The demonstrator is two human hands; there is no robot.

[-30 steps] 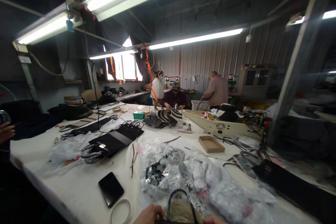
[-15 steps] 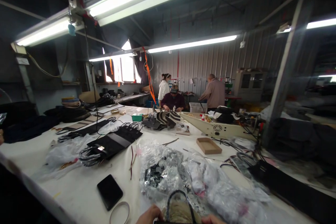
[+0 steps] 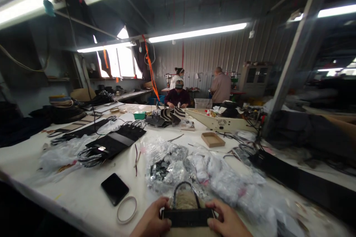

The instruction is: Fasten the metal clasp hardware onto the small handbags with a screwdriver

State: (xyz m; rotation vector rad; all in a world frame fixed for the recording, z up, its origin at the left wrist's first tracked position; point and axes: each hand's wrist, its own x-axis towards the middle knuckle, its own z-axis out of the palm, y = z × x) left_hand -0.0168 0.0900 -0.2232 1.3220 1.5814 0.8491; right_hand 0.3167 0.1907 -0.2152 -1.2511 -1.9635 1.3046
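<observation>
At the bottom of the view I hold a small bag (image 3: 187,202) with a beige woven body, a black band across its top and a black loop handle. My left hand (image 3: 154,219) grips the band's left end with curled fingers. My right hand (image 3: 224,219) grips its right end the same way. The bag rests on the white table (image 3: 83,196), just in front of crinkled clear plastic bags (image 3: 178,164) holding small dark and silvery parts.
A black phone (image 3: 115,189) and a thin ring (image 3: 127,209) lie left of my hands. Black bags with handles (image 3: 111,144), a small cardboard tray (image 3: 213,139) and a cream machine (image 3: 222,122) lie farther back. Three people (image 3: 178,94) work at the far end.
The view has tilted down, so both hands and the bag's black band now show fully. A hand at the far left edge has left the view.
</observation>
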